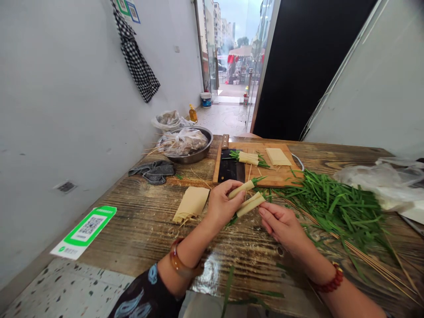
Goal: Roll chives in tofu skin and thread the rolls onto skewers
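My left hand (227, 201) is closed on a pale tofu-skin roll (241, 189) with green chive ends poking out of its right end. A second tofu-skin roll (251, 204) lies just below it, against my left thumb. My right hand (281, 223) pinches the right end of this lower roll between thumb and fingers. A thin stick shows upright by the upper roll; whether it passes through either roll I cannot tell. Left of my left hand lies a stack of tofu-skin sheets (192, 203) on the wooden table.
Ahead are a cutting board (281, 176), a cleaver (233, 165), finished-looking rolls (248, 158) and more sheets (277, 156). Chives (338, 203) and bamboo skewers (367, 256) lie right, near a plastic bag (387, 179). A metal basin (198, 154) and grey cloth (154, 171) are at left.
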### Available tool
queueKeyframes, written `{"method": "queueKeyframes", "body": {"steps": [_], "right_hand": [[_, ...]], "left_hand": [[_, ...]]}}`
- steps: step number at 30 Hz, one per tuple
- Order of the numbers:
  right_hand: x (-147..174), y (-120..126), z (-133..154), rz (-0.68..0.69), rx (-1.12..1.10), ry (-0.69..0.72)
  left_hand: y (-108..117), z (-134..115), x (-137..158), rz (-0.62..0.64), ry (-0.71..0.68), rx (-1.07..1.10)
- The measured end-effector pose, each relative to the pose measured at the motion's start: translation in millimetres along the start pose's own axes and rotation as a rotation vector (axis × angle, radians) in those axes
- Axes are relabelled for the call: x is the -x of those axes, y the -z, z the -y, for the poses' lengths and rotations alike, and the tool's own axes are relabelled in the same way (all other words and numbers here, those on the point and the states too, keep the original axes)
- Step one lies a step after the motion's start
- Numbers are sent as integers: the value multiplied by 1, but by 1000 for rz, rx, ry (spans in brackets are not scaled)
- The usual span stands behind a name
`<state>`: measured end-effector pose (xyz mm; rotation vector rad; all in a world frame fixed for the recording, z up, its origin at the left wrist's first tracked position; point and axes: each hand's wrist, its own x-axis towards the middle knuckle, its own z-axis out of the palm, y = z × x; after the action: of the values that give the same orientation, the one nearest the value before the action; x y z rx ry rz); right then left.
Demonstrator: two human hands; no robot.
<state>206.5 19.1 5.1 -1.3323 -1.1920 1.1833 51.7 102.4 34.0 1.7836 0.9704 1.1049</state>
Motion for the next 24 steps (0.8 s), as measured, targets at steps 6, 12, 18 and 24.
{"method": "queueKeyframes", "body": {"steps": [6, 12, 18, 24], "right_hand": [[1, 0, -1, 1, -28, -28], [2, 1, -1, -6, -21, -19], [2, 5, -2, 4, -2, -8], [2, 9, -2, -5, 73, 47]], "left_hand": [[0, -2, 1, -33, -152, -180], [0, 2, 3, -42, -149, -224], [1, -2, 4, -14, -181, -222], [3, -8, 4, 18, -216, -210]]}}
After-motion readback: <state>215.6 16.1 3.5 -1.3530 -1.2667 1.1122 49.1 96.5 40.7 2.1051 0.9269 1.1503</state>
